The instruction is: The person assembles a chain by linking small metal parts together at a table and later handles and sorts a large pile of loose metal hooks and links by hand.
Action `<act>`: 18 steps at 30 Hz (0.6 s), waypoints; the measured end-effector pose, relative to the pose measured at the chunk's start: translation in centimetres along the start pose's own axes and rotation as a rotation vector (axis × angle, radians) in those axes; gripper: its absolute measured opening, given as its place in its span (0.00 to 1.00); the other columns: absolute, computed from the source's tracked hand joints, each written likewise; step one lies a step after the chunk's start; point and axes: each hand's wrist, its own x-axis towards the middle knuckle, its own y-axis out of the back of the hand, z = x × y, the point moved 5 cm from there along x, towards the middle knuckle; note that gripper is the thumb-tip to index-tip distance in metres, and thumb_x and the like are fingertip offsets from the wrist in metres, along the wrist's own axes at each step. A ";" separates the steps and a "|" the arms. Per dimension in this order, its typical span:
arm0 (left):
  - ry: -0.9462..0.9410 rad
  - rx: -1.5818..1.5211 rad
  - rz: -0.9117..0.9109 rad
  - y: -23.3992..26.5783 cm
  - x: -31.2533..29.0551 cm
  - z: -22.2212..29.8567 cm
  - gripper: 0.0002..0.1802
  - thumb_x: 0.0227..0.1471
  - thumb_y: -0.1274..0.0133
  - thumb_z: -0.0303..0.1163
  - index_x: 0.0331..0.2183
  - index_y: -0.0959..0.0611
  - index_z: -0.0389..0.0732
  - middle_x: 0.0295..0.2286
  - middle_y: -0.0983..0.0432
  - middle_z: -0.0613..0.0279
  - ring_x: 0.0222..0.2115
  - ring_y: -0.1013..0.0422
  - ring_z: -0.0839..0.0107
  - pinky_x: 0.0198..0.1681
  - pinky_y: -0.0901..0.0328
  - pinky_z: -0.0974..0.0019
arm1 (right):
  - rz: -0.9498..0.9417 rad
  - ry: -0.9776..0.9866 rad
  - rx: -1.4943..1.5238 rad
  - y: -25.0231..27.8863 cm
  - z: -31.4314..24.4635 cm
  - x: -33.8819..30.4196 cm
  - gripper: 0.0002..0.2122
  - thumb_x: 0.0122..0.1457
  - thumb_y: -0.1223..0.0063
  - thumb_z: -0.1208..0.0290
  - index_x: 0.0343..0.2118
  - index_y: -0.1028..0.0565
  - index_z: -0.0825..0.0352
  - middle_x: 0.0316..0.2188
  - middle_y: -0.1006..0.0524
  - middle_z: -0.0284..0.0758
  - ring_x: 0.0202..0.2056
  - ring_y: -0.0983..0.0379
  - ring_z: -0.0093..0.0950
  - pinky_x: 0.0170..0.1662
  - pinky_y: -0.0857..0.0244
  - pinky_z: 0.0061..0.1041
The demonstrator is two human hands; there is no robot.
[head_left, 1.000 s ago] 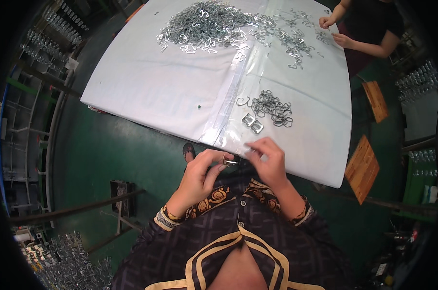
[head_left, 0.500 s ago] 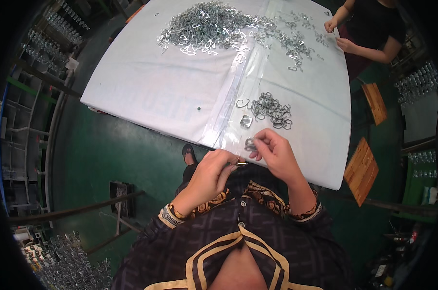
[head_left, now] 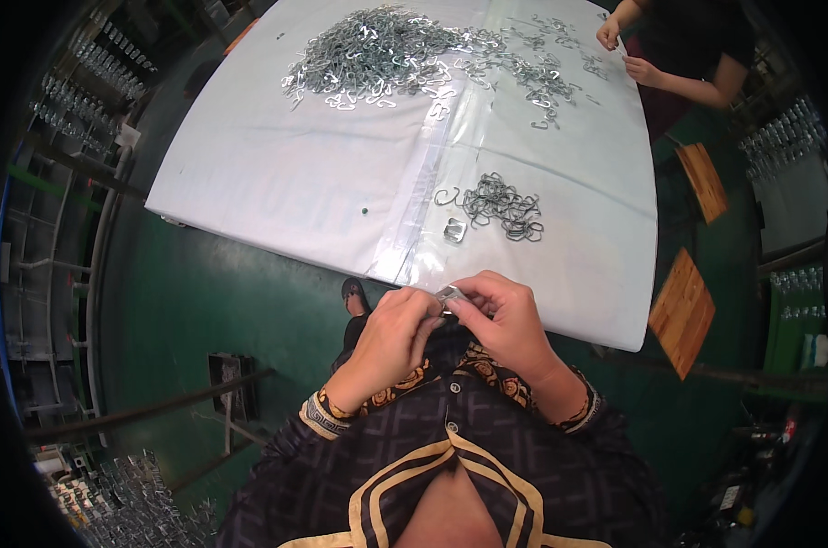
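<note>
At the table's near edge my two hands meet, fingertips almost touching. My right hand (head_left: 503,321) is closed in a pinch on a small silvery metal clip (head_left: 449,293). My left hand (head_left: 391,331) is closed too, its thumb and forefinger on a small shiny metal piece (head_left: 447,313), mostly hidden by the fingers. Beyond them on the white table lies a flat, shiny metal clip (head_left: 454,230). Beside it is a small heap of bent wire loops (head_left: 505,208), with one open metal hook (head_left: 446,197) at its left.
A large mound of silvery metal hooks (head_left: 377,50) covers the far part of the covered table (head_left: 268,151), with loose ones (head_left: 542,80) trailing right. A co-worker's hands (head_left: 642,70) work at the far right corner. Wooden stools (head_left: 683,313) stand right of the table.
My right hand has drawn the metal clip from the table's near edge leftward to my left hand. My left hand stays nearly in place. The view has shifted slightly.
</note>
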 end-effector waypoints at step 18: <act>0.298 -0.338 -0.177 1.3 2.0 -3.7 0.07 0.47 0.41 0.25 0.31 0.19 0.34 0.28 0.22 0.54 0.27 0.26 0.65 0.32 0.33 0.67 | 0.104 0.182 -0.091 0.0 -1.1 -1.2 0.04 0.50 0.42 0.80 0.30 0.25 0.72 0.26 0.30 0.35 0.22 0.31 0.24 0.25 0.37 0.22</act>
